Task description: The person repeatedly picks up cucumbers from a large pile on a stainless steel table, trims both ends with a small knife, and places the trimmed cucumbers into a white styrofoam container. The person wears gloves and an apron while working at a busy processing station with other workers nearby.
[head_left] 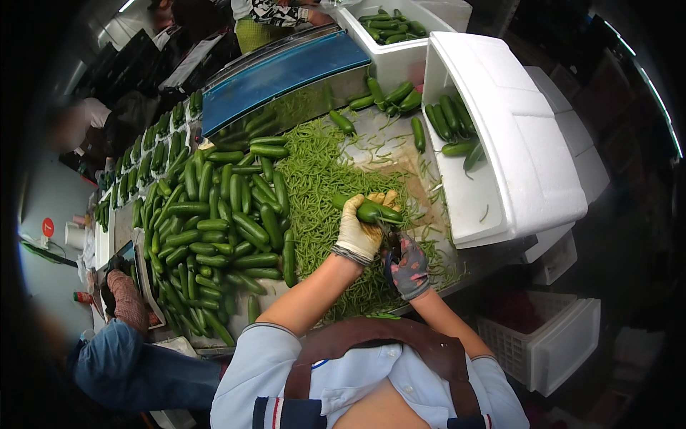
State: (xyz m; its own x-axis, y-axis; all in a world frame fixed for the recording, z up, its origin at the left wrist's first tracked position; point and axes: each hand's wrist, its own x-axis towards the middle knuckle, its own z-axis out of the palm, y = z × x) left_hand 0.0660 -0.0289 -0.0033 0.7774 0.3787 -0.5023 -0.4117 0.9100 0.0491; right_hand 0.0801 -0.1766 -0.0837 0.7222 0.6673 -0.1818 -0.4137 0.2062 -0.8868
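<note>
White foam box tipped on its side [514,143]: faces left, holding several glossy green cucumbers [454,118].
Left hand in cream, yellow-stained glove [359,232]: wraps around a cucumber left of the box, thumb across the near face, fingers beyond.
Long smooth dark-green cucumber [380,212]: held crosswise above the beans, left of the box and apart from it.
Right hand in grey, pink-patterned glove [409,269]: bends in just below the cucumber's right end, left of the box's lower corner; cannot tell if pinching anything.
Slim green beans [311,175]: spread loosely left of the box.
Heaped dark-green cucumbers [214,222]: lie farther left of the box, beyond the beans.
Cucumber handling: best to support near the middle, press lightly to spare the skin, turn slowly, and keep left fingertips clear of any edge near the right hand.
Hidden cucumber parts: covered by the left thumb and fingers; hard to rule out a second cucumber there.
Dark patch between the gloves [391,242]: too murky to tell glove from tool.
Right fingertips: lost in that dark patch.
</note>
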